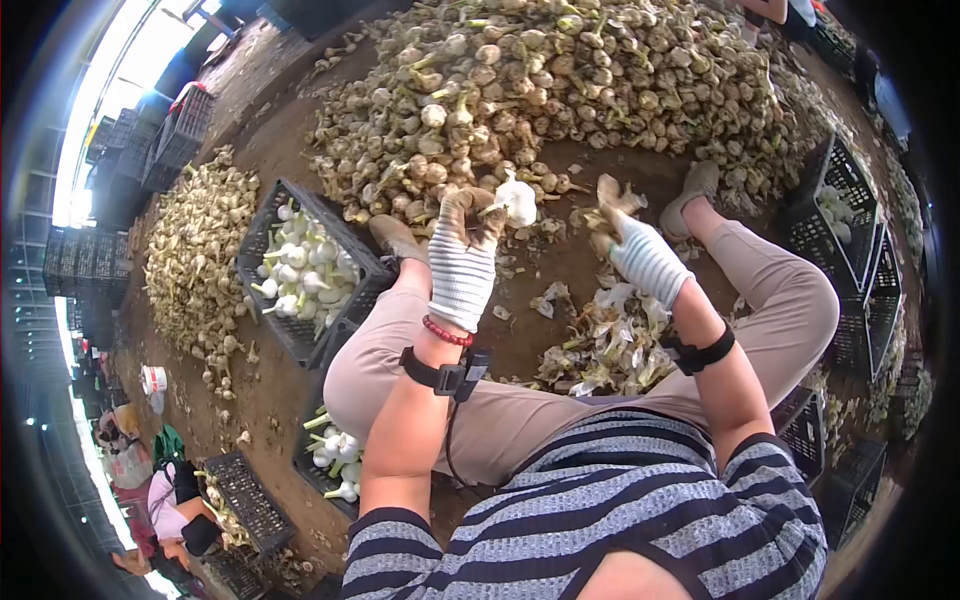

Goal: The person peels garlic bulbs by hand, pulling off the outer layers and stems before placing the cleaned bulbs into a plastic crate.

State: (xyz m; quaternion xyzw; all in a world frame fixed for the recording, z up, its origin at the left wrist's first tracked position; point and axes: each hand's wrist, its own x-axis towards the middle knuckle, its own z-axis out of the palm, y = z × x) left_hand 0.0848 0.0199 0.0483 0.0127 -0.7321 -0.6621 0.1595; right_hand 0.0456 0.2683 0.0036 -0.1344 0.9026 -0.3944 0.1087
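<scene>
My left hand [466,245], in a striped glove with brown fingers, holds a clean white garlic bulb [518,201] by its stem at the front edge of the big heap of unpeeled garlic [560,80]. To the right, apart from the bulb, my right hand [638,245] wears a matching glove. Its fingers are bent around what looks like dry peel, partly hidden. Loose peelings [610,345] lie on the ground below, between my legs.
A black crate [285,190] of peeled bulbs stands left of my leg, another [345,500] below it. Further left lies a smaller garlic heap [195,255]. Black crates [850,240] stand at right. Another person [170,505] is at lower left.
</scene>
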